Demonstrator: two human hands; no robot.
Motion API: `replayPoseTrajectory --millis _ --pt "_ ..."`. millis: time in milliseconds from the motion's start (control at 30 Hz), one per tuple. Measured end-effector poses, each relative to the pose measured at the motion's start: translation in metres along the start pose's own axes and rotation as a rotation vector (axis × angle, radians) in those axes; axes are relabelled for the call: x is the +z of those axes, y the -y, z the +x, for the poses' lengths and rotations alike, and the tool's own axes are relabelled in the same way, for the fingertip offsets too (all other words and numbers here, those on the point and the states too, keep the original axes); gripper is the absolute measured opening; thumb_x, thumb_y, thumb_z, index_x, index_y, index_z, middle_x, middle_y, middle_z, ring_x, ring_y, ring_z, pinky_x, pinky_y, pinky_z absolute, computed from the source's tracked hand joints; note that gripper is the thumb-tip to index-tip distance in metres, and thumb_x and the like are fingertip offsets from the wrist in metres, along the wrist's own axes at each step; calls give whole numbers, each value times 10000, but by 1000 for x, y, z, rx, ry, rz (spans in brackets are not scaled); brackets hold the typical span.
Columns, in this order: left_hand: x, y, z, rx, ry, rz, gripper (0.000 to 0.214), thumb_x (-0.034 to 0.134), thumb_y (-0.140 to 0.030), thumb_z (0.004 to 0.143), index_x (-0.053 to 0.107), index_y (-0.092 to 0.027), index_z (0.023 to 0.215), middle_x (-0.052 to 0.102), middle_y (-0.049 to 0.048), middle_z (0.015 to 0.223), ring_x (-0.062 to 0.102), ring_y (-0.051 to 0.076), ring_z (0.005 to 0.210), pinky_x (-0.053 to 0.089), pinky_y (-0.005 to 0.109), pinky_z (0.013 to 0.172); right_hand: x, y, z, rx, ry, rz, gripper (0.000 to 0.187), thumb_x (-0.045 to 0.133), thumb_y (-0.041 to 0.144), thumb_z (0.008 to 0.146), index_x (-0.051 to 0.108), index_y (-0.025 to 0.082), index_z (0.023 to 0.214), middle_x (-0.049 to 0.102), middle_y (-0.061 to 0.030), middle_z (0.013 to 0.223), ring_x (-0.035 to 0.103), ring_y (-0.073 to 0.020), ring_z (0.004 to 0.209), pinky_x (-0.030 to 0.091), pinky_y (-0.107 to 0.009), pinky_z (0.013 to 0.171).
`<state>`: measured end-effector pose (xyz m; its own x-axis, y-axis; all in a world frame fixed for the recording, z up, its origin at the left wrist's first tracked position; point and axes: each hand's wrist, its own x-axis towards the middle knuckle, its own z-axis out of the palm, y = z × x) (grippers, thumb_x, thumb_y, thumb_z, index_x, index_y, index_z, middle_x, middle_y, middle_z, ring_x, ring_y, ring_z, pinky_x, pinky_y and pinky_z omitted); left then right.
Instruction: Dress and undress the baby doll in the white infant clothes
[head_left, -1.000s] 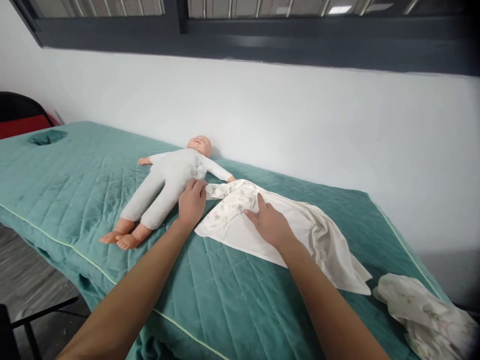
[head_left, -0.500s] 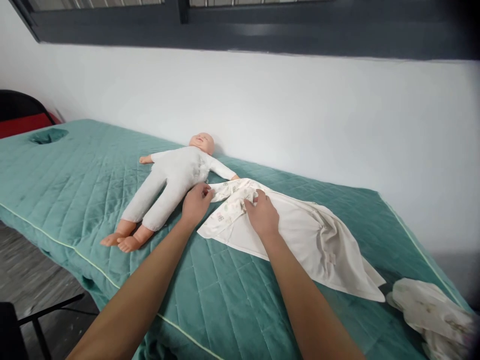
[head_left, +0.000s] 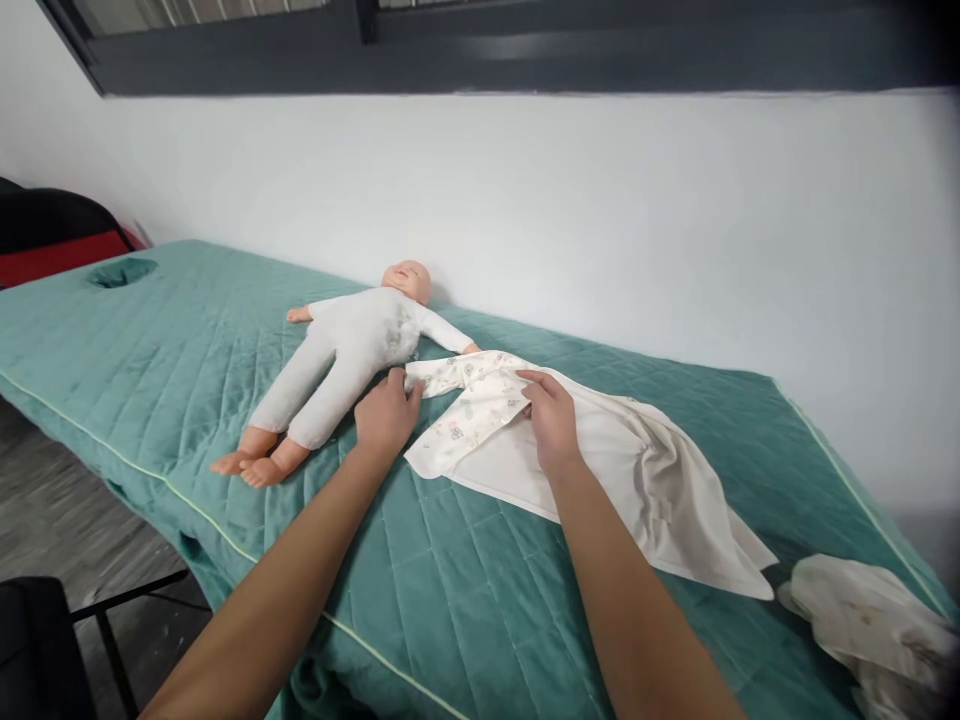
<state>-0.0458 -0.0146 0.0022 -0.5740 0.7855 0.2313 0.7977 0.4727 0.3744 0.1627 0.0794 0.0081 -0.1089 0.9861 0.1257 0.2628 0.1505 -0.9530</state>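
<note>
A white baby gown [head_left: 592, 450] lies spread on the bed, with a small printed pattern on its sleeve [head_left: 450, 373] and on one front panel [head_left: 469, 420]. My left hand [head_left: 388, 412] is closed on the sleeve's cuff end, beside the doll's hip. With thumb and forefinger, my right hand [head_left: 553, 415] pinches the edge of the patterned panel. A baby doll [head_left: 360, 335] in a white cloth body lies on its back to the left. Its near hand [head_left: 471, 349] rests by the gown's upper edge.
Beneath everything is a green quilted bed cover [head_left: 442, 570], with a face hole [head_left: 121, 272] at the far left. A crumpled whitish cloth [head_left: 862, 620] lies at the lower right. Behind runs a white wall [head_left: 600, 220]. Black-and-red chair [head_left: 60, 235] at far left.
My left hand has drawn the sleeve out slightly leftward, so it lies straighter. My right hand has shifted right and up, and the patterned panel lies flatter. The view has tilted a little.
</note>
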Motion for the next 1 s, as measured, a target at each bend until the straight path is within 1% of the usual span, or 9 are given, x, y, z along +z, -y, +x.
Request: replayPoseTrajectory --millis 133,233,367,500,600,667,733,900,1000 --pt "-1 -4 7 -21 70 57 563 359 -595 968 562 -186 1298 752 166 967 709 363 925 512 433 778 2 0 1 56 6 153 376 473 309 736 683 185 1023 603 1 758 515 -143 616 445 -266 596" --pt "1 -1 15 -27 82 41 546 429 -591 937 603 -201 1278 755 165 955 704 377 953 517 445 792 3 -3 2 71 3 191 311 507 310 724 680 200 957 574 19 718 494 -139 602 427 -259 581" --pt "2 2 21 -19 87 -39 389 537 -436 889 660 -248 1207 762 107 951 702 342 959 522 402 784 5 -10 4 72 9 185 286 539 325 729 682 210 949 532 47 679 466 -128 584 404 -254 580" --pt "-2 -1 33 99 124 -112 327 533 -283 875 681 -228 1161 741 65 855 700 262 827 519 347 767 7 -13 5 57 26 150 319 549 339 740 693 212 995 529 48 699 468 -124 600 418 -253 606" --pt "-3 -4 46 189 -18 -277 320 459 -233 933 652 -188 1184 709 53 838 677 210 798 524 331 818 6 -14 4 49 30 126 336 548 351 749 685 217 1025 543 41 727 486 -130 623 434 -254 624" --pt "0 -5 51 239 -211 -369 322 409 -212 970 636 -148 1190 693 84 946 661 213 911 519 351 896 6 -14 4 44 29 97 342 546 358 761 683 219 1042 556 32 754 510 -136 651 447 -256 639" --pt "8 -5 50 287 -335 -402 332 385 -156 971 632 -121 1191 645 123 1109 620 224 1057 498 371 977 6 -14 4 37 24 44 346 535 364 778 679 221 1058 566 24 777 534 -144 684 462 -259 661" --pt "22 -7 34 362 -297 -298 365 452 -76 904 624 -135 1221 474 151 1395 516 259 1253 445 408 1080 5 -12 5 26 22 -55 336 503 347 790 665 222 1056 576 20 775 559 -164 721 472 -281 705" --pt "16 -8 15 367 -233 -334 301 472 -139 922 643 -156 1169 583 135 1236 573 249 1156 486 402 1019 3 -7 3 14 21 -112 326 510 341 790 657 223 1056 545 33 708 551 -180 699 454 -300 716"
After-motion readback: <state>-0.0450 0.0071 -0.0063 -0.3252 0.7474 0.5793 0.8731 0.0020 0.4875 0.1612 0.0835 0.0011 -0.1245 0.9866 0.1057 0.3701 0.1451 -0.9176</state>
